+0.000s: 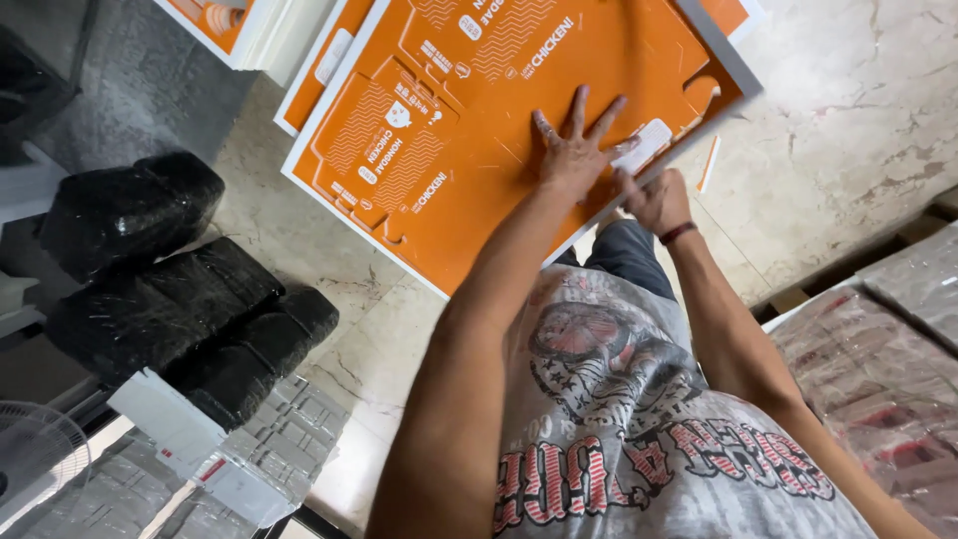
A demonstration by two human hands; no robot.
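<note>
You are pressing your left hand [574, 150], fingers spread flat, on the orange die-cut cardboard sheet [479, 130]. Your right hand [654, 200], just beside it, is gripping the sheet's near edge. Black wrapped bundles [170, 289] are lying well left of your hands.

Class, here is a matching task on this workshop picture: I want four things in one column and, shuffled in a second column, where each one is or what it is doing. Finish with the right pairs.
Things
1. left hand
2. right hand
3. black wrapped bundles
4. white strip

Places or states
A. stacked at the left, on the floor
B. loose on the marble floor, right of the sheet
C. spread flat on the orange die-cut cardboard sheet
D. gripping the sheet's near edge, a band on its wrist

Pairs: 1-C, 2-D, 3-A, 4-B
</note>
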